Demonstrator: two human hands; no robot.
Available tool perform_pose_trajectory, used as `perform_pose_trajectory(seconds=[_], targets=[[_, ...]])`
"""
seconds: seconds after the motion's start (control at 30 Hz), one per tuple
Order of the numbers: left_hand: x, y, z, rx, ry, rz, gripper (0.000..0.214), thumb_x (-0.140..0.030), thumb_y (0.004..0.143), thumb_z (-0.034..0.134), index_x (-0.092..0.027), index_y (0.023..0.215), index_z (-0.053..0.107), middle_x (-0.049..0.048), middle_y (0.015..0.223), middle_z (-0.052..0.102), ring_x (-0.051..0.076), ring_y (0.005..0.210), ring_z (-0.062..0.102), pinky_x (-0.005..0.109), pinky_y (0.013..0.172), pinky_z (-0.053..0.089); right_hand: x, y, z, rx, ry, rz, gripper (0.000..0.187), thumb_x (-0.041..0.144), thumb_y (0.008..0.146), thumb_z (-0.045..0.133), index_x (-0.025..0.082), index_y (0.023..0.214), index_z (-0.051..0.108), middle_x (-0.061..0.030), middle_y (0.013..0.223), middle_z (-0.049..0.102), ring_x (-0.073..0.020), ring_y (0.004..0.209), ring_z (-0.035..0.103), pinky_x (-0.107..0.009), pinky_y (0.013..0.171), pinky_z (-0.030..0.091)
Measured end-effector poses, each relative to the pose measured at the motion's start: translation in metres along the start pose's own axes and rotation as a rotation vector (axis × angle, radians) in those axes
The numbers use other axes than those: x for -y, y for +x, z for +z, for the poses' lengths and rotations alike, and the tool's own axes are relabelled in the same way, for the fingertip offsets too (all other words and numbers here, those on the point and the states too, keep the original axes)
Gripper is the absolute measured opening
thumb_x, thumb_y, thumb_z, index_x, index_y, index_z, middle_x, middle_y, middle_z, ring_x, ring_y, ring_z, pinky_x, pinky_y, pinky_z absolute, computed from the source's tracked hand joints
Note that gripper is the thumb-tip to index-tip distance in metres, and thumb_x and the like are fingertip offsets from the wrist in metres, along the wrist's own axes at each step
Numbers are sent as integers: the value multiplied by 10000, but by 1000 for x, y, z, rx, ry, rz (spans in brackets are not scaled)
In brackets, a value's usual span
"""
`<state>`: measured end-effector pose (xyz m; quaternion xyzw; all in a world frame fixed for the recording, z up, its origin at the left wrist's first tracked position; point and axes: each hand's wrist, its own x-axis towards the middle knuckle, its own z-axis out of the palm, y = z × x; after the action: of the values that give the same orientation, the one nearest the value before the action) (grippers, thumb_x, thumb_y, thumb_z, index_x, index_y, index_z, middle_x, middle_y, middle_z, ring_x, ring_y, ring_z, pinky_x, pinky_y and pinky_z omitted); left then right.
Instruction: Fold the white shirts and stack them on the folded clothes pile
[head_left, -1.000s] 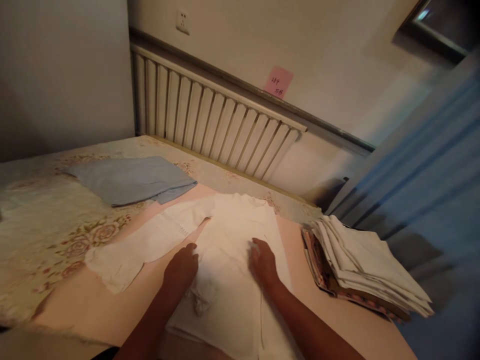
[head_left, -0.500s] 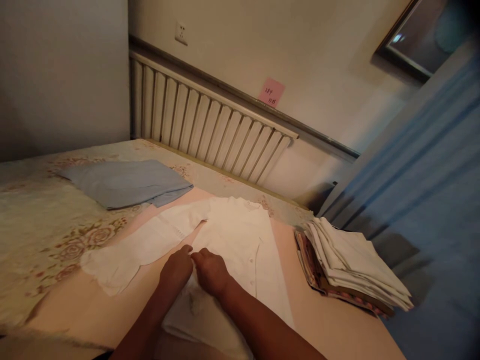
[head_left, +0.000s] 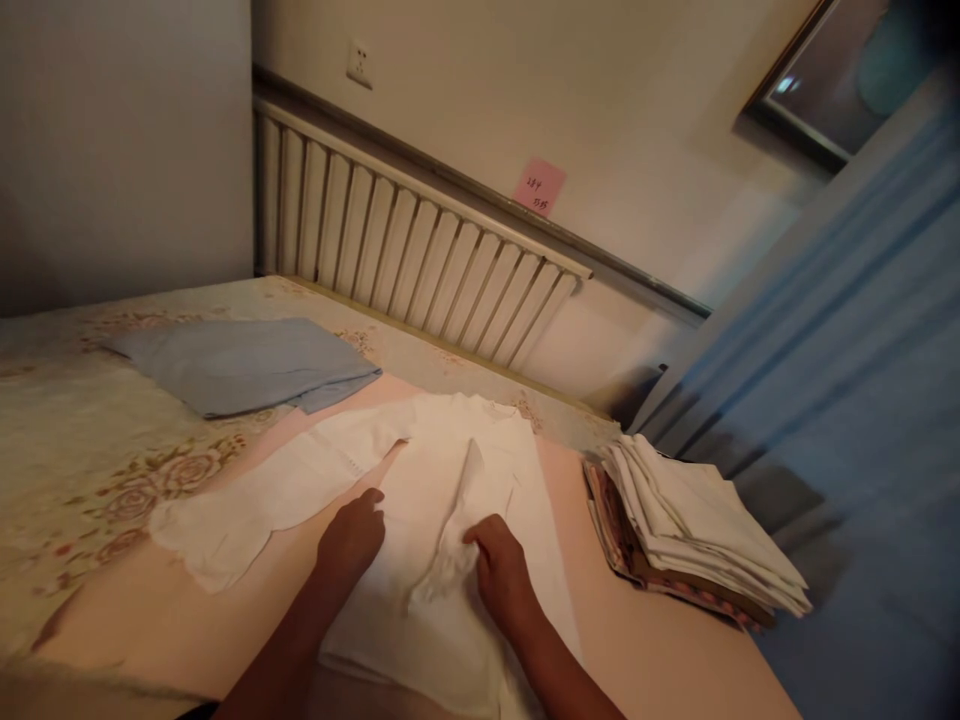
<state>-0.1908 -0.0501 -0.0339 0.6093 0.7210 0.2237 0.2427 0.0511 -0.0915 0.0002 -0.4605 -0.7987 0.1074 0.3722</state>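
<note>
A white long-sleeved shirt (head_left: 431,465) lies spread out, one sleeve (head_left: 300,475) stretched to the left. My left hand (head_left: 356,530) is closed at the shirt's side edge, just below the armpit, and seems to pinch the fabric there. Over the front of the shirt, my right hand (head_left: 501,565) grips a bunched fold of white cloth (head_left: 446,560). That fold stands up from the shirt in a crease running toward the collar. Fabric beneath my right fingers is partly hidden.
Under the shirt is a pink cloth (head_left: 630,620) on a floral cover (head_left: 45,440). A folded blue-grey garment (head_left: 247,365) lies at the back left. A stack of folded clothes (head_left: 697,520) sits at right, beside a blue curtain (head_left: 847,400). Behind stands a radiator (head_left: 405,240).
My right hand has moved away from my left, to the right across the shirt, drawing a raised fold of cloth with it. My left hand has stayed at the side edge.
</note>
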Motion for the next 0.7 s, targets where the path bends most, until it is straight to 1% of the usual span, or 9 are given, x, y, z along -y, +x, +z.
perform_pose_trajectory(seconds=[0.1, 0.23, 0.37, 0.43, 0.53, 0.6, 0.67, 0.7], targets=[[-2, -1, 0, 9, -7, -2, 343, -200, 877, 377, -212, 1158, 574, 83, 1177, 677, 222, 1107, 613, 325, 898, 447, -20, -23, -15, -30, 26, 53, 170, 119, 732, 476, 223, 805, 590, -20, 805, 553, -167, 763, 558, -266, 675, 453], [-4, 0, 1, 20, -10, -3, 339, -195, 881, 375, -203, 1157, 572, 89, 1171, 674, 224, 1143, 594, 320, 918, 433, -37, -50, -20, -64, -7, 127, 171, 137, 741, 469, 229, 815, 592, -21, 808, 585, -171, 754, 579, -280, 671, 480], [-2, 1, 4, 14, -20, 8, 338, -201, 891, 357, -208, 1159, 563, 82, 1171, 670, 221, 1152, 588, 318, 926, 431, -45, -65, -22, 3, -121, 121, 219, 148, 758, 472, 240, 819, 661, -60, 848, 657, -219, 822, 615, -354, 742, 516], [0, 1, 5, 11, -24, 10, 335, -206, 885, 366, -214, 1158, 560, 76, 1178, 668, 219, 1144, 591, 320, 923, 436, -51, -67, -26, -3, -167, 141, 262, 158, 779, 464, 245, 871, 694, -80, 906, 688, -241, 880, 634, -390, 788, 531], [1, 1, 6, 13, -29, 17, 338, -209, 876, 378, -218, 1164, 554, 66, 1202, 661, 216, 1141, 592, 321, 923, 440, -57, -62, -33, -102, -195, 205, 360, 147, 817, 383, 226, 975, 698, -88, 997, 705, -233, 954, 656, -408, 863, 543], [-1, 0, 5, 13, -29, 14, 352, -211, 873, 384, -218, 1186, 543, 66, 1218, 654, 218, 1141, 593, 320, 922, 440, -54, -55, -34, -136, -216, 220, 390, 159, 852, 351, 215, 1047, 684, -84, 1072, 700, -223, 1022, 651, -413, 933, 528], [-3, -1, 3, 11, -15, -7, 384, -213, 868, 394, -210, 1233, 517, 83, 1226, 648, 228, 1135, 599, 324, 912, 444, -46, -47, -28, -122, -253, 197, 379, 218, 902, 370, 216, 1166, 643, -82, 1215, 652, -221, 1141, 604, -420, 1004, 493], [-5, -2, 2, 11, -1, -21, 407, -215, 867, 399, -203, 1262, 496, 97, 1227, 646, 237, 1128, 604, 331, 904, 446, -42, -44, -23, -100, -277, 167, 389, 250, 922, 385, 217, 1246, 598, -83, 1308, 597, -224, 1215, 557, -428, 1036, 469]])
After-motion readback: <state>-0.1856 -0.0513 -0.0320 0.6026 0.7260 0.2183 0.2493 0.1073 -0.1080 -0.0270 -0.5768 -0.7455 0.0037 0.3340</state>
